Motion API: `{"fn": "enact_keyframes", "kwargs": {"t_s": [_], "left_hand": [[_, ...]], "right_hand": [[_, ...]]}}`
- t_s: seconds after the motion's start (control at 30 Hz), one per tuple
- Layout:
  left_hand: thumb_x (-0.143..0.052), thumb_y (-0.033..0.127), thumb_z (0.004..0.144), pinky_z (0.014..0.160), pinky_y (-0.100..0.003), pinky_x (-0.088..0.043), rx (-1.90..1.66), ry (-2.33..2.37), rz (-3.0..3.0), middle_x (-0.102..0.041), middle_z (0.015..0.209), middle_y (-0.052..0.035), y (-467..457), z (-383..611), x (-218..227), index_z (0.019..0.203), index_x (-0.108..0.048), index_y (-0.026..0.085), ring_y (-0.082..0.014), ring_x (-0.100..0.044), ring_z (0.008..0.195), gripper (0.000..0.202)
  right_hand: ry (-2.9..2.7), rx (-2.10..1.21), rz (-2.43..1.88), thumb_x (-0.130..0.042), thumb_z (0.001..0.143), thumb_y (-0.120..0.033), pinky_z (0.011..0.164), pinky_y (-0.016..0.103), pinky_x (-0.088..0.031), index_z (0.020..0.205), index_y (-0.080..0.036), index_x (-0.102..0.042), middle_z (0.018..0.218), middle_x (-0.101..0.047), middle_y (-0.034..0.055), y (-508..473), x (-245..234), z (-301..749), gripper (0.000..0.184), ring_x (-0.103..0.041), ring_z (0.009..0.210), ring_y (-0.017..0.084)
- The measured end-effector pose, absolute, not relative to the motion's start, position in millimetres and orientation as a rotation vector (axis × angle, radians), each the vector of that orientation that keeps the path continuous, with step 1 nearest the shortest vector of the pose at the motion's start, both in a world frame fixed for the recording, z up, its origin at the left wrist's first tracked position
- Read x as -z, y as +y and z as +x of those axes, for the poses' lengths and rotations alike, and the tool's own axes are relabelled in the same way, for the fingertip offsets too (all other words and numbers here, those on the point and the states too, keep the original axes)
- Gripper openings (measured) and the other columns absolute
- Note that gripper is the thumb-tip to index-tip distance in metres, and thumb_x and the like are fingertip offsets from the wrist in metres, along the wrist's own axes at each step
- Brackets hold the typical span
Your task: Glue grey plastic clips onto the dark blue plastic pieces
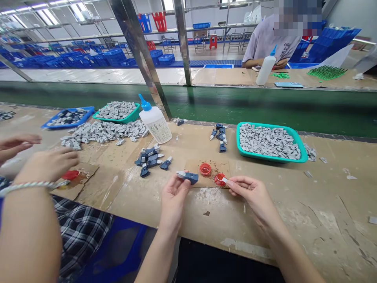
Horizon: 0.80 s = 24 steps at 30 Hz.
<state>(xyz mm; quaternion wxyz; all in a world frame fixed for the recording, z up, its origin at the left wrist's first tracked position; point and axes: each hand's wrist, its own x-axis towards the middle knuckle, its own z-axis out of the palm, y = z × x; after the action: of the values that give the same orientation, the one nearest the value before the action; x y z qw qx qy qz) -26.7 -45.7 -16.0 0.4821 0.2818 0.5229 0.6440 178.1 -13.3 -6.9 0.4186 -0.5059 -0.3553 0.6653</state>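
My left hand [176, 191] pinches a dark blue plastic part [191, 178] with a light grey piece at its left end. Between the fingertips of my right hand [247, 188] is a small grey plastic piece [225, 180], its tip over or touching a red cap [219, 179] that looks wet inside. Beside that cap sits a second red cap [205, 169], also with liquid in it. Both caps rest on a stained cardboard piece [193, 164]. Several dark blue parts with grey ends [150, 158] lie left of my hands, and a smaller group [219, 135] lies beyond the caps.
A teal tray [303, 157] of grey pieces stands at right. A white bottle with blue nozzle [157, 125] stands near a grey heap [103, 131]. A co-worker's hands [50, 161] work at left near another red cap [70, 175]. Another person [271, 47] sits across the green belt [212, 104].
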Motion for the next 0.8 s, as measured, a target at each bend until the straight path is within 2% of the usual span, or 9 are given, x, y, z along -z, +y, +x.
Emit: {"fn": "enact_keyframes", "kwargs": {"t_s": [0.33, 0.63, 0.8], "left_hand": [[-0.073, 0.018, 0.078, 0.089, -0.03, -0.055, -1.4, 1.095, 0.834, -0.075, 0.101, -0.0084, -50, 20, 3, 0.097, -0.066, 0.017, -0.0208, -0.07, 0.098, 0.02], [-0.073, 0.018, 0.076, 0.09, -0.035, -0.055, -1.396, 1.11, 0.873, -0.075, 0.103, -0.009, -51, 26, 2, 0.097, -0.068, 0.017, -0.025, -0.069, 0.101, 0.022], [-0.076, 0.02, 0.073, 0.089, -0.039, -0.057, -1.389, 1.164, 0.878, -0.075, 0.101, -0.0105, -50, 31, 1, 0.096, -0.074, 0.017, -0.0275, -0.07, 0.098, 0.024]], "right_hand": [[-1.016, -1.752, -1.111, -0.082, 0.07, -0.033, 0.06, 0.021, -0.046, 0.078, -0.017, -0.074, 0.07, -0.068, 0.0026, -26, -24, 184, 0.02, -0.057, 0.065, 0.011], [-1.112, -1.727, -1.156, -0.079, 0.071, -0.036, 0.062, 0.024, -0.046, 0.077, -0.015, -0.071, 0.069, -0.066, 0.0029, -25, -19, 187, 0.023, -0.057, 0.065, 0.013], [-1.123, -1.797, -1.166, -0.079, 0.07, -0.039, 0.055, 0.023, -0.044, 0.073, -0.018, -0.06, 0.07, -0.063, 0.0006, -25, -16, 188, 0.029, -0.054, 0.064, 0.013]]}}
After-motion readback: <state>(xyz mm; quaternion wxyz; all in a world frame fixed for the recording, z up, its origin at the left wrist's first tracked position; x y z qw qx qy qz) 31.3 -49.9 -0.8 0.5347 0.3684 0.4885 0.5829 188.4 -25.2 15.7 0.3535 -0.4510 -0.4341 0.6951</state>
